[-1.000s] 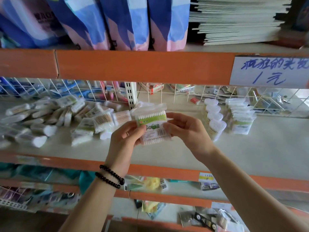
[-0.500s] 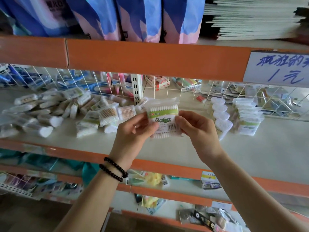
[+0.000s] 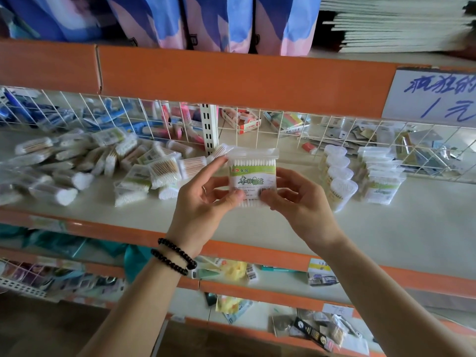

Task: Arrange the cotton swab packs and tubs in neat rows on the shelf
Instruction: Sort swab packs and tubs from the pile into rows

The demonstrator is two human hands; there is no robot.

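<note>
Fingers (image 3: 233, 195) of both hands pinch swab pack (image 3: 252, 173) upright.

Held between left hand (image 3: 203, 202) and right hand (image 3: 301, 202): swab pack (image 3: 253, 176) wrapped in clear glossy plastic film, with a printed paper label. Heaped toward the shelf's (image 3: 386, 228) left end: loose packs (image 3: 103, 166), same shiny film. Near its right end: tubs (image 3: 340, 186) of translucent smooth plastic. Looked matt and pale on the board, painted orange on the front edge. Backed by thin white-coated wire mesh (image 3: 283, 130). Strung with glossy black beads: bracelet (image 3: 175, 256).
</note>
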